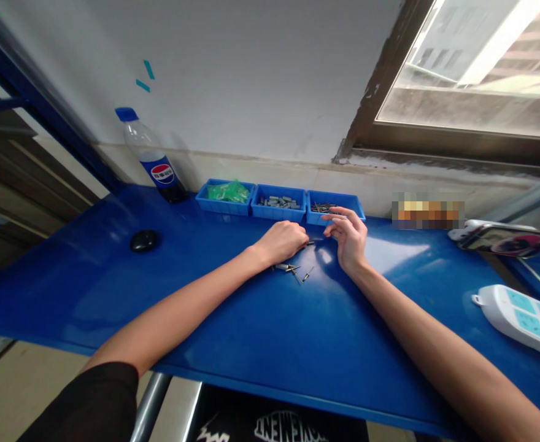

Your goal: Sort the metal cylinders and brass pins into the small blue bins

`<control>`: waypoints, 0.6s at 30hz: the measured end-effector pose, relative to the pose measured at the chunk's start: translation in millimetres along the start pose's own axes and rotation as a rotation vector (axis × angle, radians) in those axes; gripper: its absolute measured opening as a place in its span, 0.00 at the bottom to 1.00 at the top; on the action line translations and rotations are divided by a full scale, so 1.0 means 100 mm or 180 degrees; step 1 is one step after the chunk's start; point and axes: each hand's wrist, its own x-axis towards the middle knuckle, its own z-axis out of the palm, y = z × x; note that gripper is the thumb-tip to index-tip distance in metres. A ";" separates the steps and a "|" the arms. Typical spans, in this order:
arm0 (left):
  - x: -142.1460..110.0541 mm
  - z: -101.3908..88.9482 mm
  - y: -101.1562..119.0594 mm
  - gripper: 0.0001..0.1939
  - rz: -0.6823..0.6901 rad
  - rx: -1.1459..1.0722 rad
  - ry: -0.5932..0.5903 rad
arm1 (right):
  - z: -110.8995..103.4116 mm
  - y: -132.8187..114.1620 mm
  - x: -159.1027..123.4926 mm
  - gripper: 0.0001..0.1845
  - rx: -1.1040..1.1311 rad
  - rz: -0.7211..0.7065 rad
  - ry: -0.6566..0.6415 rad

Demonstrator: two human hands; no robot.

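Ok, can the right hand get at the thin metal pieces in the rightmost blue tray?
Likely yes: the right hand is close to the rightmost tray, which is open on top, and nothing seems to block its way to the thin metal pieces.

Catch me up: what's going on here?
At a glossy blue table, a person's curled left hand has a small, dark, slim part at its fingertips; the grip is hidden. The loosely open right hand is near a rectangular blue plastic bin of thin metal pieces. A few slim metal parts lie loose on the near side of the left hand.
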 end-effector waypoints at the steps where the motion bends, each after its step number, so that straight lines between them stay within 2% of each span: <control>1: 0.00 -0.02 0.00 0.12 -0.0054 0.0104 -0.0045 | 0.00 0.00 0.00 0.13 -0.0002 0.0009 -0.0015; 7: -0.01 -0.08 0.04 0.11 -0.0183 0.0419 -0.0285 | 0.01 -0.02 -0.01 0.12 -0.0030 0.0040 -0.0102; 11: -0.01 -0.08 0.04 0.09 -0.0188 0.0323 -0.0300 | 0.02 -0.04 -0.02 0.12 -0.0112 0.0036 -0.0124; 14: -0.01 -0.09 -0.01 0.07 -0.0385 -0.0238 -0.0099 | 0.02 -0.05 -0.02 0.11 -0.0119 0.0098 -0.0134; 18: 0.00 -0.12 -0.10 0.03 -0.0567 -0.1326 0.0407 | 0.02 -0.05 -0.02 0.10 -0.0121 0.0184 -0.0245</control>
